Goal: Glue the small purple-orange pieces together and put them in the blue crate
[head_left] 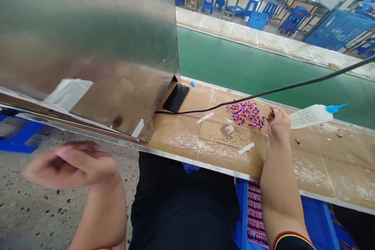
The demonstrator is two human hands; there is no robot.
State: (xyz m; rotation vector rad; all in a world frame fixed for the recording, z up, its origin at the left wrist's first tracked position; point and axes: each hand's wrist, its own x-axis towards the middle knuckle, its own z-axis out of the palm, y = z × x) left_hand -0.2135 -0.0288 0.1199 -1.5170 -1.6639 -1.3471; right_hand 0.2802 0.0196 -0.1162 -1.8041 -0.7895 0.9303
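Observation:
My right hand (pixel 278 124) is at the right edge of a pile of small purple and orange pieces (pixel 246 113). Its fingertips are pinched on a small dark purple piece, mostly hidden by the fingers. Just beyond that hand lies a white squeeze bottle (pixel 312 116) with a blue nozzle. Out to the left, over the floor and away from the bench, my left hand (pixel 73 166) is blurred by motion. Its fingers are curled with the thumb against them, and I cannot make out anything in them. A small whitish cap-like object (pixel 229 129) stands on a taped cardboard sheet (pixel 213 132).
A large metal panel (pixel 88 27) rises at the left. Beside it lies a black phone (pixel 176 98). A black cable (pixel 263 94) crosses above the bench. Behind runs a green conveyor belt (pixel 234 60). Below the bench, a blue crate (pixel 316 218) holds rows of purple and pink pieces (pixel 255 215).

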